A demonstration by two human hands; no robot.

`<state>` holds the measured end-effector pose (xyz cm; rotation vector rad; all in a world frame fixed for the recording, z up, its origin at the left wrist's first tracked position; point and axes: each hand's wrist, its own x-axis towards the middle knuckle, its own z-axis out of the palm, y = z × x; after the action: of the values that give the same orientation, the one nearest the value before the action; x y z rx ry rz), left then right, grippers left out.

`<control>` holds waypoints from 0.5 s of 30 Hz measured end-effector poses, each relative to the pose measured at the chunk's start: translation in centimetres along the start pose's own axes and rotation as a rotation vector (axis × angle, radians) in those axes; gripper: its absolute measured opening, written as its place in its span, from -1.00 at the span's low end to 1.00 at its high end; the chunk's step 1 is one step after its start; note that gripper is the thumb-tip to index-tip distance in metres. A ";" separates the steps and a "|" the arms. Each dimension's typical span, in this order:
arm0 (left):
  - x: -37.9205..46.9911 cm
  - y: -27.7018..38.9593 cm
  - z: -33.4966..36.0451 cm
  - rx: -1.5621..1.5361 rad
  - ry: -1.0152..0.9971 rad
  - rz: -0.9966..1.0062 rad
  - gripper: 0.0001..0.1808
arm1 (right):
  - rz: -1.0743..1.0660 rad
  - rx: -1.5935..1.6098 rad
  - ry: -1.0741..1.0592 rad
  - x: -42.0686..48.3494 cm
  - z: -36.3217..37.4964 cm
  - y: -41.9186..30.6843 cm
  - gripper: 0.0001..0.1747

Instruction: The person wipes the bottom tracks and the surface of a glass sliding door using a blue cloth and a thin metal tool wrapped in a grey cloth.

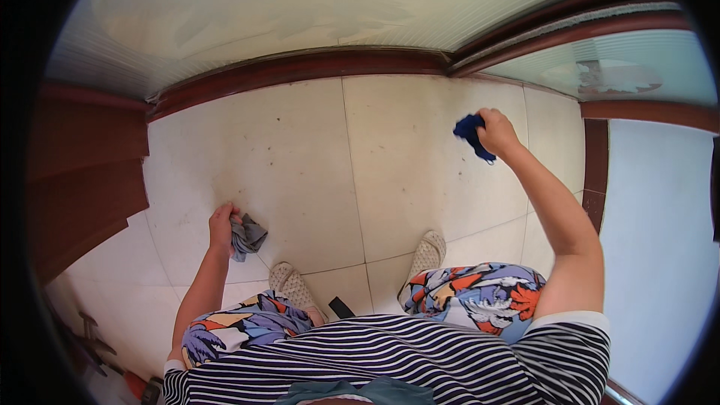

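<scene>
A crumpled grey cloth (248,236) is held in my left hand (223,227), low over the floor tiles at the left, in front of my left foot. Out at the right, my right hand (497,130) grips a bunched dark blue cloth (476,136) over the tiles, farther forward than the left one. Between the two hands lies the beige tiled floor (315,163), with small dark specks and smudges scattered on it.
Glass sliding doors (292,5) with a dark red wooden bottom rail (304,70) cross the far side. Brown wooden steps or panels (90,146) stand at the left. My woven slippers (289,284) are on the tiles. A small black object (341,307) shows between my knees.
</scene>
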<state>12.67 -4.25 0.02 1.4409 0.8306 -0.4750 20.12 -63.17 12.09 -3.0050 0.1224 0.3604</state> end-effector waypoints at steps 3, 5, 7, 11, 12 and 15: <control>-0.2 0.0 0.4 -0.013 -0.016 -0.014 -0.74 | 0.038 0.097 0.265 2.1 0.8 1.1 -0.69; -1.1 -0.4 -0.1 -0.061 -0.039 -0.027 -0.75 | -0.083 0.032 0.395 3.8 -0.5 -0.7 -0.66; -3.0 0.2 0.6 -0.052 -0.096 -0.013 -0.75 | -0.327 -0.192 0.609 5.5 -2.5 -1.7 -0.77; -4.5 -0.7 0.8 0.076 -0.151 0.024 -0.74 | -0.342 -0.500 0.610 7.6 -1.7 -3.1 -0.80; -5.0 -0.5 1.1 0.078 -0.155 0.014 -0.75 | -0.299 -0.515 0.589 7.6 -1.5 -3.3 -0.79; -5.1 -0.6 1.5 0.056 -0.189 -0.018 -0.76 | -0.204 -0.537 0.494 7.3 -1.5 -4.0 -0.82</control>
<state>9.23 -6.77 3.32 1.4166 0.6842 -0.6420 27.94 -59.90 12.14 -3.5153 -0.2856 -0.4484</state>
